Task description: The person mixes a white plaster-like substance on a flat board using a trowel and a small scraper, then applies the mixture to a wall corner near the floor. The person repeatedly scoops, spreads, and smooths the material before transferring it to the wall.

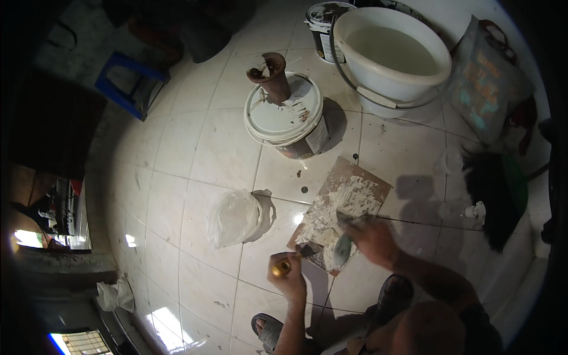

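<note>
My left hand [287,275] is closed on a gold-handled putty knife [283,267], its dark blade at the lower left of a brown board [376,190]. Off-white paste [331,213] is smeared over this board on the tiled floor. My right hand [373,239] grips a grey-green scraping tool [342,249] over the paste, its fingertips around the dark upper part. Left of the board lies a white plastic bag [231,219].
A lidded bucket [284,127] carries a brown pot [275,83]. Behind stand a white basin of water [390,50] and another bucket [322,44]. A blue stool [127,77] is upper left; a grey bag [485,83] and black broom [491,195] are right.
</note>
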Action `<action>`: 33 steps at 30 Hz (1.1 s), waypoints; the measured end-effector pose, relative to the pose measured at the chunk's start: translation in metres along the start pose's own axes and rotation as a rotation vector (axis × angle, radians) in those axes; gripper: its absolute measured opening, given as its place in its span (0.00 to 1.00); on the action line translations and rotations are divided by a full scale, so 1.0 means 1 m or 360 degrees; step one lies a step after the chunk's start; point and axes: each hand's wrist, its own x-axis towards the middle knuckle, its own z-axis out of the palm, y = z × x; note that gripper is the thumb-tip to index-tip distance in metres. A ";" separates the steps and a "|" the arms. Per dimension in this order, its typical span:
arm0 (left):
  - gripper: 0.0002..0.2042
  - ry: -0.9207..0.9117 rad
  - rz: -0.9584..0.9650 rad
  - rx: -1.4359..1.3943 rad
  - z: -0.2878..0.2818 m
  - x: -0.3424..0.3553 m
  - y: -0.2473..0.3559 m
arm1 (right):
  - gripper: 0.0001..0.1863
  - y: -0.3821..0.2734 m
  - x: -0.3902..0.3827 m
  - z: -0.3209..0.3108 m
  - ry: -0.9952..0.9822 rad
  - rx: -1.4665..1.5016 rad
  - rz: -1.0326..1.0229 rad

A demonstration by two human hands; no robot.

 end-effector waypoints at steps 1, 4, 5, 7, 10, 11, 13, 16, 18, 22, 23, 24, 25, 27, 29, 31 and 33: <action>0.05 -0.0051 0.0059 0.0094 0.006 -0.004 0.004 | 0.17 -0.009 -0.009 0.002 -0.0118 0.0000 -0.0103; 0.05 -0.0024 0.0050 0.0036 0.013 -0.005 0.011 | 0.21 -0.019 -0.027 0.003 -0.0307 0.0038 -0.0130; 0.05 0.0036 -0.0010 -0.0026 0.011 -0.004 0.013 | 0.23 -0.018 -0.031 0.001 -0.0295 0.0093 -0.0064; 0.05 0.0063 0.0011 -0.0118 0.006 -0.001 0.015 | 0.26 -0.015 -0.036 -0.005 -0.0199 0.0128 0.0097; 0.04 0.0055 0.0081 -0.0097 0.003 -0.003 0.015 | 0.26 -0.012 -0.034 -0.008 -0.0049 0.0249 -0.0149; 0.04 0.0059 0.0120 -0.0102 0.006 -0.006 0.015 | 0.26 -0.013 -0.032 -0.006 -0.0049 0.0306 -0.0155; 0.05 0.0029 0.0221 -0.0055 0.013 -0.011 0.014 | 0.26 -0.015 -0.029 -0.002 -0.0184 0.0275 0.0058; 0.05 -0.0016 0.0163 0.0042 0.020 -0.013 0.013 | 0.22 -0.016 -0.026 0.003 -0.0253 0.0247 0.0096; 0.04 0.0050 0.0213 0.0016 0.021 -0.011 0.012 | 0.20 -0.014 -0.026 0.004 -0.0214 0.0166 0.0084; 0.05 -0.0061 0.0153 0.0064 0.020 -0.004 0.010 | 0.20 -0.012 -0.026 0.005 -0.0288 0.0182 0.0161; 0.05 -0.0056 0.0145 0.0110 0.019 -0.004 0.009 | 0.20 -0.013 -0.025 0.005 -0.0293 0.0149 0.0152; 0.05 -0.0069 0.0157 0.0094 0.020 -0.003 0.009 | 0.20 -0.013 -0.024 0.005 -0.0313 0.0118 0.0139; 0.05 -0.0074 0.0165 0.0089 0.020 -0.004 0.009 | 0.21 -0.014 -0.025 0.005 -0.0299 0.0143 0.0132; 0.05 -0.0032 0.0210 0.0088 0.020 -0.006 0.010 | 0.22 -0.014 -0.024 0.005 -0.0316 0.0136 0.0145; 0.05 -0.0049 0.0179 0.0065 0.020 -0.009 0.011 | 0.23 -0.014 -0.025 0.004 -0.0214 0.0163 0.0118; 0.05 -0.0074 0.0268 0.0111 0.020 -0.010 0.011 | 0.23 -0.012 -0.025 0.002 -0.0195 0.0159 0.0160; 0.05 -0.0038 0.0166 0.0134 0.020 -0.009 0.011 | 0.24 -0.011 -0.026 -0.001 -0.0199 0.0176 0.0206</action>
